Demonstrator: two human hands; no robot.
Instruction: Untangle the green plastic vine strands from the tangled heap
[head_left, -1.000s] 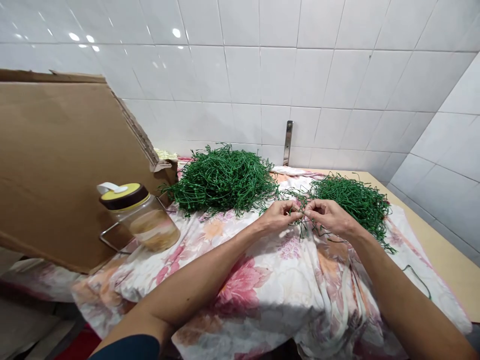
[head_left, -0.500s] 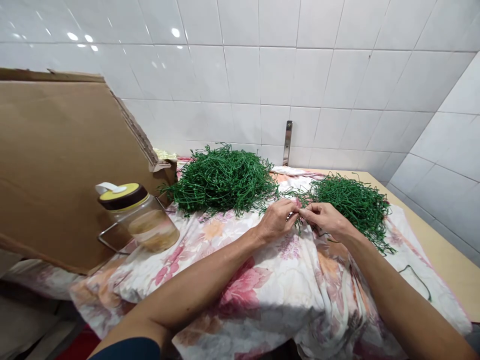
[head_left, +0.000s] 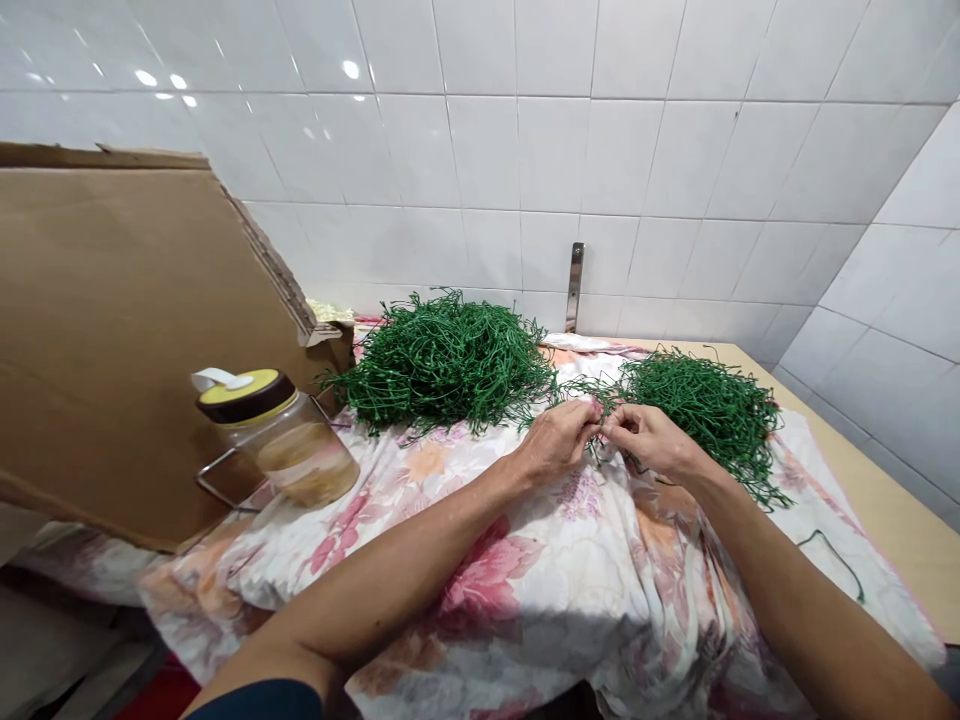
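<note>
My left hand [head_left: 562, 435] and my right hand [head_left: 649, 438] meet fingertip to fingertip over the flowered cloth, each in a pinch. Between them is a thin green cord [head_left: 597, 450], of which only short bits show; the fingers cover the rest. Behind my left hand rises a large tangled heap of green cords [head_left: 450, 360] with small knots or knobs at their ends. A second, smaller heap of green cords [head_left: 701, 415] lies just beyond and right of my right hand. Some loose strands bridge the two heaps.
A cardboard box [head_left: 135, 350] stands at the left, with a lidded jar [head_left: 300, 450] holding brownish contents before it. One stray green cord [head_left: 836, 562] lies at the right on the flowered cloth [head_left: 540, 560]. White tiles and a metal bracket [head_left: 575, 285] are behind.
The fingertips have shifted very slightly, and my left fingers look more closed together. Both heaps, the jar and the box stay where they were.
</note>
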